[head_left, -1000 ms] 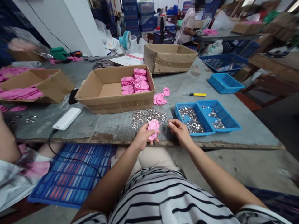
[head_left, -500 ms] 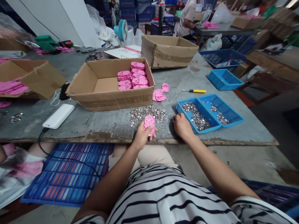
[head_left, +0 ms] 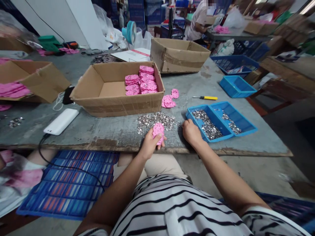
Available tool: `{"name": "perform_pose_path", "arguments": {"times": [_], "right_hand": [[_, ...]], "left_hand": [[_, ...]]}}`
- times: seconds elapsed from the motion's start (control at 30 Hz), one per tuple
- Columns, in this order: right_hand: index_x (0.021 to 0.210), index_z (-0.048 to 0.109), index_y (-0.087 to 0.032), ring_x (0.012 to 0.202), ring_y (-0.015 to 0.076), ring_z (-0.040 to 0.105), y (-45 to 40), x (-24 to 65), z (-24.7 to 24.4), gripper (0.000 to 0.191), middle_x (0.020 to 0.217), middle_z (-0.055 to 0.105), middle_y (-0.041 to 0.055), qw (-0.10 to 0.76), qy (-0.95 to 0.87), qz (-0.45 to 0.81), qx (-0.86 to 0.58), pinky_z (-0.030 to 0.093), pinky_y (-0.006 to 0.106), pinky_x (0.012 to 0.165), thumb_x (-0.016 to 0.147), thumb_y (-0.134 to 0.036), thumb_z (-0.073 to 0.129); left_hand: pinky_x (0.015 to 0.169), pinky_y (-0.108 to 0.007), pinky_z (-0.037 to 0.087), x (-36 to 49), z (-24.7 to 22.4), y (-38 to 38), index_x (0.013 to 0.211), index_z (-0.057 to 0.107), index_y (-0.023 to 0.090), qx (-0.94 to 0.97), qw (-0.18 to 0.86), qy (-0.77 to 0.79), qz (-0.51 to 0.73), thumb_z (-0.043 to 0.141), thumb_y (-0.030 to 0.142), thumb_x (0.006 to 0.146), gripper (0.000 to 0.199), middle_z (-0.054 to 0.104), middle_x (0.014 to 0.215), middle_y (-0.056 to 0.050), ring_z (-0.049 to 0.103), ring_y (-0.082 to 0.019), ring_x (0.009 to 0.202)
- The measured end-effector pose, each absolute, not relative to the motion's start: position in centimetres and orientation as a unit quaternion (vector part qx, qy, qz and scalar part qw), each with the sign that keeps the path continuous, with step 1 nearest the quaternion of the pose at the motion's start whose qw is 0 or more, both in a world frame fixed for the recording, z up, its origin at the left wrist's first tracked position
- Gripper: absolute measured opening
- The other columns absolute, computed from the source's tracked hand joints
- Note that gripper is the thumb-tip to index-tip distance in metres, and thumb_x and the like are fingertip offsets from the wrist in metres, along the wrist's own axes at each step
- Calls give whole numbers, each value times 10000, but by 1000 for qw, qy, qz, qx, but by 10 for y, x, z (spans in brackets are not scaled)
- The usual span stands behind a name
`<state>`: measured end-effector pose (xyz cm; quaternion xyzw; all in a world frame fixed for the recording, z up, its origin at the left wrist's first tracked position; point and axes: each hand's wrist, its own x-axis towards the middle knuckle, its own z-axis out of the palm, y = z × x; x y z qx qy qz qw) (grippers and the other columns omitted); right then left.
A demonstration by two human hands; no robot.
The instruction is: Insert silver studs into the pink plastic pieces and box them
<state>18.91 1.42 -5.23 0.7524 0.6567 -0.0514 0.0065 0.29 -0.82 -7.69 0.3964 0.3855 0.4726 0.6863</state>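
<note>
A pink scalloped piece (head_left: pixel 158 131) is held upright in my left hand (head_left: pixel 149 144), the thumb across its lower front. Just behind it lies a loose heap of small shiny metal parts (head_left: pixel 157 120) on the table. My right hand (head_left: pixel 192 132) rests on the tabletop with fingers curled together, beside the left wall of a blue divided tray (head_left: pixel 221 120); what its fingertips hold, if anything, is too small to make out. Metal parts fill portions of both tray compartments. Past the heap, more pink pieces (head_left: pixel 168 101) lie beside a cardboard box (head_left: pixel 118 106) containing stacked pink pieces (head_left: pixel 148 86).
A yellow-handled tool (head_left: pixel 209 98) lies behind the tray, near a small blue bin (head_left: pixel 237 87). Another cardboard box (head_left: pixel 180 60) stands farther back. On the left are a white power bank (head_left: pixel 61 122) with a cable and an open carton (head_left: pixel 46 82). A person (head_left: pixel 197 21) sits in the background.
The pink piece in my left hand shows a slightly different face, now with round outlines. Both hands stay in nearly the same places; the view has shifted slightly.
</note>
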Motion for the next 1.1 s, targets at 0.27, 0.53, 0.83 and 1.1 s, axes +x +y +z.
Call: {"name": "perform_pose_path", "arguments": {"times": [0.27,0.53,0.83,1.1], "right_hand": [[906,595,-117,773,202,633,15,196,-51,187,939,653,149,-57,665,-50,743,398,268,652,878,-78,415],[890,616,-172,819,196,626,16,202,-53,165,901,685,93,-222,658,-120,710,440,282,734,807,-126,482],[638,567,-201,507,130,494,13,196,-56,110,585,592,-7,-341,598,-263,676,403,258,527,709,-275,606],[588,617,-176,585,123,515,-7,164,-46,226,588,612,-14,-392,575,-470,543,403,265,610,618,-367,733]], "left_hand": [[335,-165,325,4,-79,-8,944,472,165,397,688,387,468,707,493,679,483,652,684,2,545,-82,431],[333,-161,322,4,-81,-8,940,479,170,393,690,387,470,709,486,676,472,649,676,6,546,-81,425],[348,-167,318,6,-76,-9,920,473,172,390,677,394,484,708,437,669,434,640,691,8,532,-76,437],[394,-169,360,21,-68,-27,875,455,195,350,652,412,532,719,282,626,373,575,718,46,549,-69,504]]}}
